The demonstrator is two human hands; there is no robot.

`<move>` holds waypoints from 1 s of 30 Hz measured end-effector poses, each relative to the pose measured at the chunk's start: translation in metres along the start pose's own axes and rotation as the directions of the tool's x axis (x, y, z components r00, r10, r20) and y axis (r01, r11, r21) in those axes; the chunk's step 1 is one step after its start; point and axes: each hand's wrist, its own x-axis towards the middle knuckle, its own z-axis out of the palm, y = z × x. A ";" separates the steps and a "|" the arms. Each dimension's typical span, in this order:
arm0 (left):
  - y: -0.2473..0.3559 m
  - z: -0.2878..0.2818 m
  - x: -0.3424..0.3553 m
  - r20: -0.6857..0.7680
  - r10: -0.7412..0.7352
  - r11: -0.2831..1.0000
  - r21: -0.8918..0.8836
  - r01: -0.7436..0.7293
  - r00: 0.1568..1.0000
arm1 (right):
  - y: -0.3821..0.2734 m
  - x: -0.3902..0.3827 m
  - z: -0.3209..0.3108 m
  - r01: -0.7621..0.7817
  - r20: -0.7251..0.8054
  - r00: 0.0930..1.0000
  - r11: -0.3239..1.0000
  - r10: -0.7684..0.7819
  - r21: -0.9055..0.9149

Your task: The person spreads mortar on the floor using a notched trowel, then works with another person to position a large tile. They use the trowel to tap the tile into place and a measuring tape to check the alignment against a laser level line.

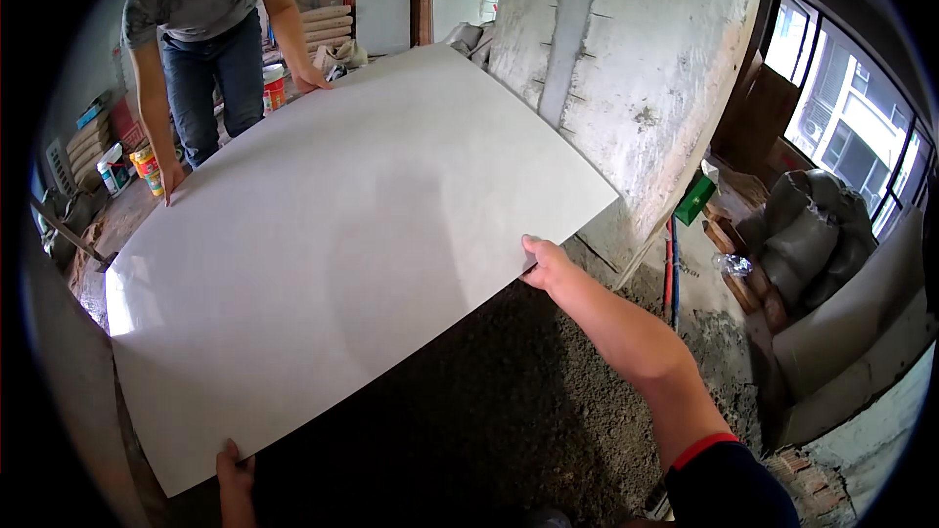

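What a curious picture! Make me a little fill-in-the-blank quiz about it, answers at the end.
1. The hand nearest the lower-left corner of the large pale panel is the person's own ____ one.
2. The right arm's dark sleeve ends in a ____ border.
3. Across the panel, a co-worker has ____ hands on it.
4. A red pipe runs alongside a ____ one.

Missing words: left; red; two; blue.

Rough concrete floor (702,286), coarse grey grit (558,362)
Thin red and blue pipes (675,284), three o'clock; red-and-white round bucket (275,90), ten o'clock.
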 end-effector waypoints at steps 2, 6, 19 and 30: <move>-0.002 0.001 0.001 -0.002 0.001 1.000 -0.008 -0.001 1.000 | 0.001 0.004 0.001 -0.024 0.007 1.000 1.000 0.024 0.016; -0.005 0.008 -0.004 -0.045 0.016 1.000 -0.003 -0.016 0.999 | 0.003 0.013 -0.003 -0.033 -0.046 0.998 0.999 0.034 0.034; -0.013 0.005 -0.004 -0.055 -0.011 0.999 -0.053 0.008 0.998 | 0.017 0.014 -0.004 -0.017 -0.083 0.996 1.000 0.018 0.016; -0.023 0.017 -0.043 0.025 0.107 0.989 0.096 -0.109 0.994 | 0.012 0.072 -0.068 -0.130 0.408 0.896 0.982 0.176 -0.137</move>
